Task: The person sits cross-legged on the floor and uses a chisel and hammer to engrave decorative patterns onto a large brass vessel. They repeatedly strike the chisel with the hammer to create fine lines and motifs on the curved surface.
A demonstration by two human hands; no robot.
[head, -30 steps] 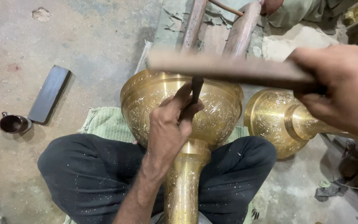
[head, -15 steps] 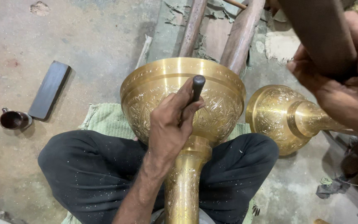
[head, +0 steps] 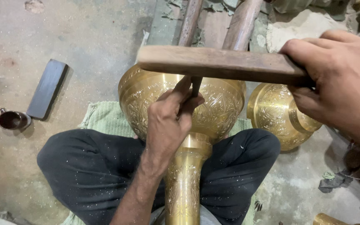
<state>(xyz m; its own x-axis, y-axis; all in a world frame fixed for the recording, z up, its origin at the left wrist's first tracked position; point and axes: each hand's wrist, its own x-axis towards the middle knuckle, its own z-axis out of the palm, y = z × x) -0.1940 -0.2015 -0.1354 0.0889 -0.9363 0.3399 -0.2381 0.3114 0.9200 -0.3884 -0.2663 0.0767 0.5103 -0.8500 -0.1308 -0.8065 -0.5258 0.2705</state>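
Two hands are at work in the head view, over a large engraved brass vase point(head: 184, 108) that lies across the person's crossed legs in dark trousers point(head: 84, 171). The vase's round bowl points away from the person, and its narrow neck runs back between the knees toward the lower edge of the frame.

The left hand point(head: 169, 123) rests on the bowl with its fingers pinched together around a thin dark chisel point(head: 196, 85). The chisel stands nearly upright, its lower end against the patterned brass and its upper end just under the wooden mallet point(head: 217, 64). Whether the two tools touch cannot be told.

The right hand point(head: 338, 79) is closed in a firm grip around one end of the mallet, a long flat bar of brown wood held level across the top of the bowl.

A second brass vessel point(head: 278, 114) lies just beside the vase, near the right knee. A green cloth point(head: 105, 118) lies under the legs on the dusty concrete floor point(head: 84, 33). Well off by the left knee lie a dark flat block point(head: 46, 88) and a small dark cup point(head: 12, 120), close to each other. Two wooden poles point(head: 240, 23) run away beyond the bowl.
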